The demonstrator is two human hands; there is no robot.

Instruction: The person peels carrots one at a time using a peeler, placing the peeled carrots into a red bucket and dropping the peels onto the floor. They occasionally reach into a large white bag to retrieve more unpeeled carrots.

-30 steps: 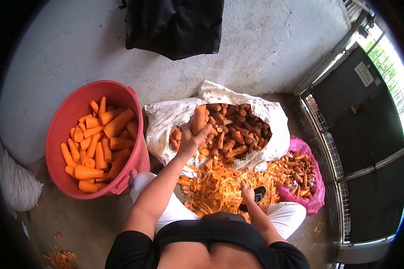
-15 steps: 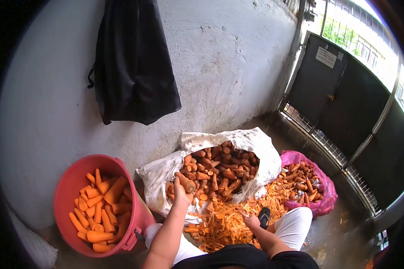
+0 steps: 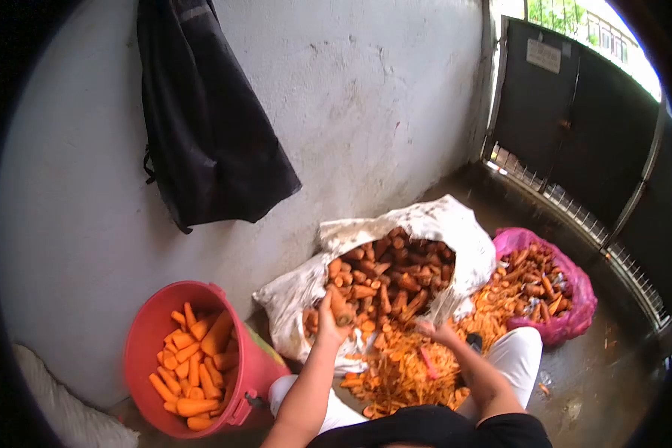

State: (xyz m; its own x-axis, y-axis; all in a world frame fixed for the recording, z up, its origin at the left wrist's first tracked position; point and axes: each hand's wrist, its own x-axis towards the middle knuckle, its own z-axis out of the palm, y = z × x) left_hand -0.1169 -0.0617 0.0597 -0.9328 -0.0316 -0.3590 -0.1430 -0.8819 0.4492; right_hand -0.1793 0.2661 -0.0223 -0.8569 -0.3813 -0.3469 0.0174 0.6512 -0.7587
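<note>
"Holding what, with the left hand (image 3: 328, 329)?"

"Gripping one thick, dull orange carrot (image 3: 341, 305), with fingers curled around it. Look just below the middle of the view, at six o'clock."

"And with the right hand (image 3: 442, 333)?"

"Hangs at three o'clock from the left, well apart from it, with fingers bent inward. Cannot tell whether gripping anything; too small and blurred to say."

"Above what?"

"Above a loose heap of peelings (image 3: 403, 373), spread toward seven o'clock from there."

"See the white sack (image 3: 467, 231)?"

"Yes, at two o'clock from the held carrot, lying with its mouth facing this way and packed with brown-skinned carrots (image 3: 396, 276). Cannot tell whether touching it."

"And toward the bucket (image 3: 149, 351)?"

"Look between eight and nine o'clock from the left hand. Expect red walls, and smooth, bright carrots (image 3: 198, 366) within."

"Anything beyond?"

"Find a pink bag (image 3: 575, 313) of carrot pieces at two o'clock from the right hand, and a black cloth (image 3: 209, 127) hanging on the wall (image 3: 351, 112), at ten o'clock in the view."
</note>
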